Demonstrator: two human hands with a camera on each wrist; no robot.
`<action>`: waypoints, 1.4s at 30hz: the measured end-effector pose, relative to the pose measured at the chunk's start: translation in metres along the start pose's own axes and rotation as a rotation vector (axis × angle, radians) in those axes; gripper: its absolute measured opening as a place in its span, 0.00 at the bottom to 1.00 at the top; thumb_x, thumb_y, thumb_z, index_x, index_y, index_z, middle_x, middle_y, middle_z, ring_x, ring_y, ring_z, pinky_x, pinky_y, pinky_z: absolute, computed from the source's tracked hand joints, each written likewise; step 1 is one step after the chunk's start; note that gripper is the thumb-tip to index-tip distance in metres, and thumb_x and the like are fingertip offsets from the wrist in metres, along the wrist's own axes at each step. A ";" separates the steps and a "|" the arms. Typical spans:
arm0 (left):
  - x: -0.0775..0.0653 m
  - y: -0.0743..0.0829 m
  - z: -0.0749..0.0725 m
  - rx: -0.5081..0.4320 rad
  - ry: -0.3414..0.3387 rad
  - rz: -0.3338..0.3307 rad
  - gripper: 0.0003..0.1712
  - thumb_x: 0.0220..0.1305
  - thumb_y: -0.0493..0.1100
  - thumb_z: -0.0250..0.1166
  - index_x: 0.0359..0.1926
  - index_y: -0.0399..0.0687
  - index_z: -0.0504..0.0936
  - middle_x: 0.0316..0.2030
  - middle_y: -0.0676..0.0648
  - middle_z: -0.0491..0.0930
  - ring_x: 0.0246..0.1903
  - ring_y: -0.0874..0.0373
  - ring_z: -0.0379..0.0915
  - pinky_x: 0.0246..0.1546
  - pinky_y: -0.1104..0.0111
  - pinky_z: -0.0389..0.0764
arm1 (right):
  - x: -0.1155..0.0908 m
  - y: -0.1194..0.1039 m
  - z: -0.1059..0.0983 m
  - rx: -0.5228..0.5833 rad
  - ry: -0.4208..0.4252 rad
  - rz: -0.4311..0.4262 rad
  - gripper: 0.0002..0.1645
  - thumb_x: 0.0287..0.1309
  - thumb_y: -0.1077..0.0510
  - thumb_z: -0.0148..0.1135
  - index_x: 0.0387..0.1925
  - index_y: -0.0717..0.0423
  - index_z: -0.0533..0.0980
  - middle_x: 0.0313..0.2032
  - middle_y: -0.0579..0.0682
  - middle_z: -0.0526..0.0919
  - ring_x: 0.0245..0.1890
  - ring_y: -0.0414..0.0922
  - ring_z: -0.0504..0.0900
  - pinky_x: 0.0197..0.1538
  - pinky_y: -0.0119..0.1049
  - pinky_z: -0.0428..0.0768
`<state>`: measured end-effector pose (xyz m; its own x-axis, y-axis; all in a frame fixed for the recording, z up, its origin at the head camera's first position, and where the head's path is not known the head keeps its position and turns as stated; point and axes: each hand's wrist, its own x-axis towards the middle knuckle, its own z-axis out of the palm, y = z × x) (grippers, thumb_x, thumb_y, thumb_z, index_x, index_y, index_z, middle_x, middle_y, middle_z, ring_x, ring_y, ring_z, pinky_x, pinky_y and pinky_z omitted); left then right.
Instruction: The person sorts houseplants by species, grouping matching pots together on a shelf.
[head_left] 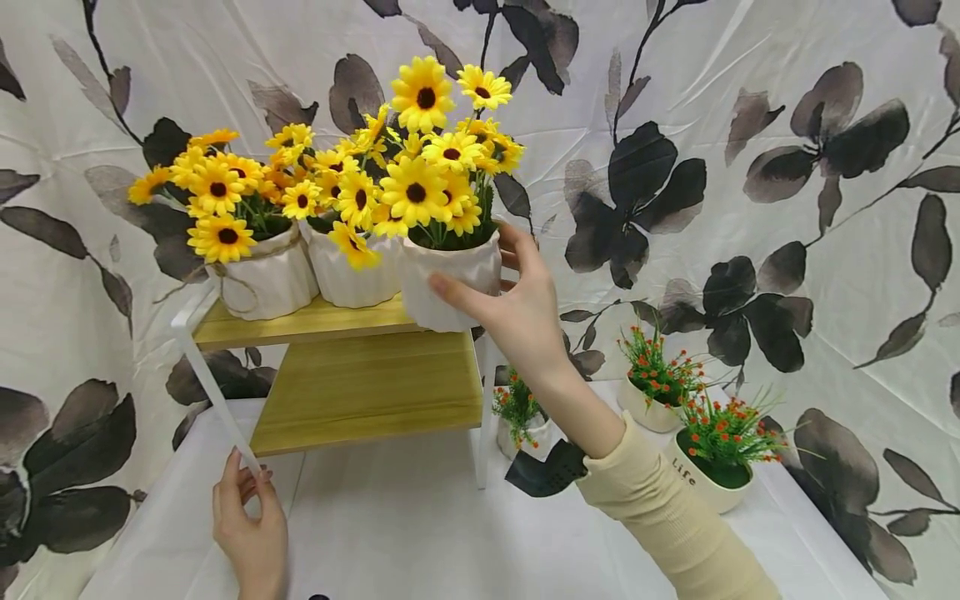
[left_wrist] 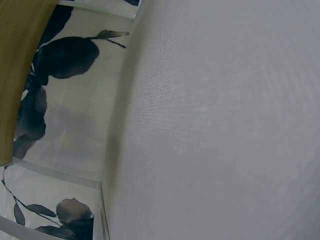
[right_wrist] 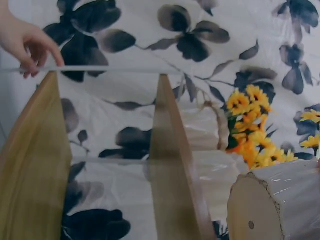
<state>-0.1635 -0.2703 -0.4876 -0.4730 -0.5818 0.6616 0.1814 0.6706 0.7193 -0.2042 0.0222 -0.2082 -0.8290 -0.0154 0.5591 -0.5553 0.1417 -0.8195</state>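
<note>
My right hand (head_left: 527, 312) grips a white pot of yellow sunflowers (head_left: 450, 287) at the right end of a two-tier wooden shelf (head_left: 367, 387). Its thumb lies across the front and the fingers go round the far side, partly hidden. From the right wrist, the pot's underside (right_wrist: 250, 210) with its small hole shows, beside the upper board (right_wrist: 175, 165). Down at the lower left, my left hand (head_left: 251, 525) pinches the shelf's white metal leg (head_left: 213, 392). Two more sunflower pots stand on the top board: a twine-tied one (head_left: 273, 279) and a middle one (head_left: 352, 271).
White-potted red-flowered plants stand on the right: one (head_left: 648, 408) at the back, one marked "Life" (head_left: 712, 483) nearer. Another small plant (head_left: 521, 417) sits behind my right forearm. White cloth covers the table (head_left: 390, 533); a floral curtain (head_left: 750, 250) hangs behind.
</note>
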 end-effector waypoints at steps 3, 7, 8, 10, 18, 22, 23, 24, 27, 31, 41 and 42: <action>0.000 0.000 0.000 -0.001 0.003 -0.005 0.32 0.65 0.27 0.55 0.68 0.49 0.66 0.39 0.44 0.72 0.42 0.90 0.58 0.47 0.94 0.60 | 0.006 0.003 0.003 -0.008 0.000 0.019 0.47 0.41 0.49 0.77 0.65 0.44 0.65 0.57 0.45 0.73 0.55 0.43 0.72 0.50 0.41 0.80; 0.000 0.000 0.001 -0.003 0.004 -0.015 0.32 0.65 0.27 0.55 0.68 0.49 0.66 0.39 0.48 0.71 0.41 0.90 0.58 0.47 0.94 0.60 | 0.014 0.006 0.007 -0.013 -0.001 0.026 0.48 0.42 0.48 0.77 0.65 0.45 0.65 0.58 0.45 0.72 0.55 0.43 0.72 0.49 0.39 0.81; 0.000 0.000 0.001 -0.004 0.004 -0.014 0.32 0.65 0.27 0.55 0.68 0.49 0.66 0.39 0.48 0.71 0.41 0.90 0.58 0.47 0.94 0.60 | 0.015 0.006 0.008 -0.013 -0.003 0.030 0.47 0.42 0.48 0.77 0.65 0.45 0.64 0.58 0.45 0.72 0.55 0.42 0.72 0.49 0.39 0.81; 0.000 0.001 0.001 -0.006 0.007 -0.011 0.32 0.65 0.26 0.55 0.68 0.49 0.66 0.38 0.53 0.71 0.41 0.90 0.58 0.47 0.94 0.60 | 0.017 0.007 0.010 -0.020 -0.006 0.028 0.47 0.42 0.47 0.76 0.65 0.46 0.64 0.58 0.45 0.72 0.55 0.41 0.71 0.50 0.38 0.81; 0.000 0.002 0.000 -0.014 0.014 0.012 0.32 0.64 0.25 0.55 0.68 0.47 0.67 0.39 0.40 0.72 0.42 0.90 0.59 0.47 0.94 0.60 | 0.021 0.009 0.015 -0.071 -0.008 0.012 0.47 0.41 0.46 0.77 0.64 0.46 0.65 0.58 0.44 0.73 0.54 0.41 0.74 0.50 0.36 0.81; 0.001 0.001 0.000 -0.013 0.022 0.015 0.33 0.63 0.25 0.56 0.67 0.47 0.67 0.39 0.39 0.72 0.41 0.90 0.59 0.47 0.94 0.60 | 0.024 0.014 0.016 -0.068 -0.011 0.019 0.45 0.41 0.45 0.77 0.62 0.45 0.67 0.54 0.45 0.75 0.48 0.43 0.78 0.45 0.36 0.83; 0.001 0.001 0.000 -0.014 0.025 0.017 0.33 0.63 0.24 0.56 0.67 0.47 0.67 0.39 0.41 0.72 0.41 0.90 0.59 0.46 0.94 0.60 | 0.025 0.016 0.016 -0.069 -0.014 0.026 0.45 0.41 0.45 0.77 0.62 0.45 0.67 0.53 0.45 0.76 0.46 0.43 0.79 0.43 0.36 0.83; 0.001 0.000 0.000 -0.016 0.029 0.019 0.33 0.62 0.24 0.56 0.67 0.47 0.68 0.38 0.42 0.72 0.41 0.90 0.59 0.46 0.94 0.60 | 0.026 0.018 0.016 -0.070 -0.018 0.036 0.45 0.41 0.44 0.76 0.62 0.45 0.67 0.52 0.46 0.76 0.45 0.43 0.80 0.42 0.36 0.83; 0.002 0.000 0.000 -0.019 0.032 0.025 0.33 0.62 0.24 0.56 0.67 0.47 0.68 0.38 0.43 0.72 0.41 0.90 0.59 0.46 0.93 0.60 | 0.026 0.022 0.016 -0.083 -0.031 0.053 0.46 0.42 0.44 0.76 0.63 0.45 0.67 0.51 0.47 0.77 0.44 0.42 0.80 0.40 0.36 0.83; 0.002 0.000 0.000 -0.017 0.034 0.033 0.33 0.62 0.24 0.57 0.67 0.47 0.68 0.38 0.39 0.73 0.41 0.90 0.59 0.46 0.94 0.60 | 0.028 0.027 0.017 -0.088 -0.030 0.030 0.45 0.42 0.45 0.76 0.63 0.46 0.67 0.51 0.48 0.77 0.44 0.43 0.79 0.40 0.35 0.82; 0.002 -0.003 0.001 -0.027 0.044 0.032 0.32 0.61 0.24 0.58 0.66 0.46 0.69 0.38 0.43 0.74 0.41 0.89 0.61 0.46 0.94 0.61 | 0.033 0.036 0.021 -0.063 -0.010 -0.002 0.42 0.42 0.47 0.77 0.60 0.48 0.69 0.52 0.48 0.77 0.47 0.43 0.78 0.42 0.36 0.81; 0.002 -0.003 0.001 -0.026 0.043 0.032 0.32 0.61 0.24 0.58 0.66 0.46 0.69 0.38 0.42 0.74 0.41 0.89 0.60 0.46 0.94 0.61 | 0.034 0.037 0.021 -0.062 -0.009 0.001 0.43 0.42 0.47 0.77 0.60 0.48 0.68 0.52 0.48 0.76 0.47 0.43 0.78 0.43 0.36 0.81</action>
<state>-0.1657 -0.2728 -0.4882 -0.4289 -0.5800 0.6926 0.2185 0.6773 0.7025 -0.2539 0.0065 -0.2219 -0.8303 -0.0237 0.5568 -0.5494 0.2025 -0.8107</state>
